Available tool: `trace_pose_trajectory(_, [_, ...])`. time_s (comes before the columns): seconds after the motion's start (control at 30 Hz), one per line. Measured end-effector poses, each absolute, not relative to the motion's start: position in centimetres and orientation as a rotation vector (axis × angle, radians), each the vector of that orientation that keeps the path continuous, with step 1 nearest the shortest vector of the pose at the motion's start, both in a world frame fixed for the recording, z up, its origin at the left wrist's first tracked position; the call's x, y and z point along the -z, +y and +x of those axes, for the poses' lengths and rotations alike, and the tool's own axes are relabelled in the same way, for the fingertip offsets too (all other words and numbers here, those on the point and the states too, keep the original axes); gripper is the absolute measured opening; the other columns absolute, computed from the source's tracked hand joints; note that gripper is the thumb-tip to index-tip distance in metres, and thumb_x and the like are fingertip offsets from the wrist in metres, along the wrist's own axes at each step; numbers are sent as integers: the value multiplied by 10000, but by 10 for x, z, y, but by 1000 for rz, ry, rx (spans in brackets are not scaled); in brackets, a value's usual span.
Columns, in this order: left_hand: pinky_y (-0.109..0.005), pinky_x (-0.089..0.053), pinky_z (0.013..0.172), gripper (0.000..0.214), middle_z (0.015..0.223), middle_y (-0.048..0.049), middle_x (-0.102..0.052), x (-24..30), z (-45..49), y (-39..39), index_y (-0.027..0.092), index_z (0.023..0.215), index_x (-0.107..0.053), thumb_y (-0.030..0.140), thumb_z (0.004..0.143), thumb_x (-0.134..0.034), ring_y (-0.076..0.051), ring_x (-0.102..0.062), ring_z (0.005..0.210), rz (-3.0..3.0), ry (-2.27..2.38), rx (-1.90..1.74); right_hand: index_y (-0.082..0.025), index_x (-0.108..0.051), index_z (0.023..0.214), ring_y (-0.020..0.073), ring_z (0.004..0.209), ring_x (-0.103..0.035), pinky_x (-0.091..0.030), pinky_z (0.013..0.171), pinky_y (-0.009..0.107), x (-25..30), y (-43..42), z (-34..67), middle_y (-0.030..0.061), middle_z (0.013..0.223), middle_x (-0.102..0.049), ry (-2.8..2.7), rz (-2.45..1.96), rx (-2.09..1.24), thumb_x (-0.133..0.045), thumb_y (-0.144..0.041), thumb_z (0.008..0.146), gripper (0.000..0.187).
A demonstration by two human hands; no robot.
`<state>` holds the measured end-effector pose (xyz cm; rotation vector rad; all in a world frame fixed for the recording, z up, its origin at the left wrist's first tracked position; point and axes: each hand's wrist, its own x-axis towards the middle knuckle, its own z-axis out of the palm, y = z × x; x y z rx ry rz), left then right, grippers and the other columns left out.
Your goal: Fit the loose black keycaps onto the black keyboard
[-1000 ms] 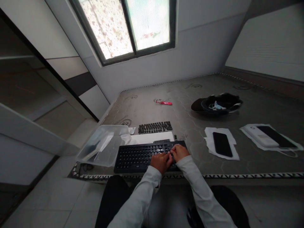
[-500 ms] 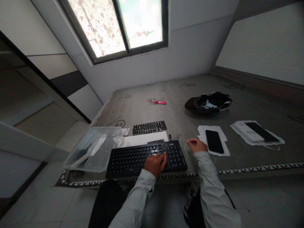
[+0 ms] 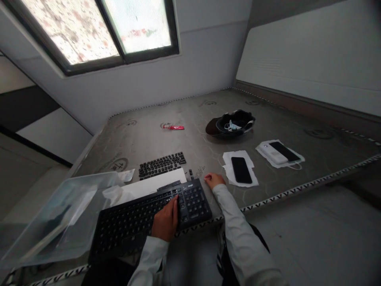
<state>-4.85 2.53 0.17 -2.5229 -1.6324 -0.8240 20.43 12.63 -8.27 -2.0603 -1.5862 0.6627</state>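
Note:
A black keyboard (image 3: 139,220) lies at the near edge of the grey surface (image 3: 196,135). My left hand (image 3: 166,221) rests on its right half, fingers curled onto the keys. Just past the keyboard's right end, my right hand (image 3: 213,180) sits on the surface with its fingers drawn together; whether it holds anything is unclear. Two small dark keycaps (image 3: 191,173) lie just left of that hand. A row-by-row set of loose black keycaps (image 3: 162,165) is laid out behind a white sheet (image 3: 154,184).
A clear plastic tub (image 3: 56,214) stands tilted at the left. A black phone (image 3: 241,170) lies on white paper to the right, further right a white device and a second phone (image 3: 279,152). A dark cap (image 3: 232,124) and a red packet (image 3: 174,127) sit further back.
My right hand left the keyboard and moved out to the surface on its right. My left hand stayed on the keys. The view swung left and down.

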Motion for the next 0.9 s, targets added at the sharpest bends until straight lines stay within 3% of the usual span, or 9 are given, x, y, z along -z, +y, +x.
trace_pose_trajectory(0.13, [-192, -509, 603, 293, 814, -1, -707, -5, -49, 27, 206, 1009, -584, 270, 947, -306, -125, -673, 674, -2517, -1731, 736, -313, -684, 951, 140, 838, -619, -401, 799, 269, 84, 137, 196, -33, 833, -697, -1682, -2022, -678, -640, -301, 728, 227])
trace_pose_trajectory(0.23, [-196, -502, 595, 284, 766, 0, -690, -4, -49, 26, 203, 946, -576, 265, 948, -299, -125, -664, 650, -2535, -1724, 700, -313, -691, 930, 149, 871, -612, -390, 823, 282, 84, 143, 188, -27, 842, -693, -1735, -2018, -697, -668, -280, 700, 233])
trace_pose_trajectory(0.53, [-207, -491, 607, 259, 746, -18, -673, -3, -49, 26, 200, 898, -569, 247, 937, -318, -127, -653, 656, -2580, -1689, 720, -241, -703, 780, 155, 809, -634, -437, 733, 253, 83, 151, 172, 10, 806, -706, -1644, -2085, -730, -667, -209, 684, 107])
trace_pose_trajectory(0.8, [-209, -437, 561, 257, 684, -8, -639, -5, -48, 22, 206, 830, -552, 245, 934, -321, -124, -622, 615, -2569, -1753, 630, -196, -669, 933, 131, 722, -643, -469, 715, 241, 43, 132, 189, 19, 803, -704, -1484, -1974, -658, -622, -256, 724, 223])
trace_pose_trajectory(0.9, [-213, -430, 569, 244, 714, -10, -646, -5, -48, 21, 206, 841, -544, 245, 933, -322, -124, -624, 637, -2578, -1761, 621, -215, -667, 907, 136, 635, -616, -464, 655, 259, 18, 105, 188, 9, 760, -696, -1486, -1835, -608, -628, -318, 704, 231])
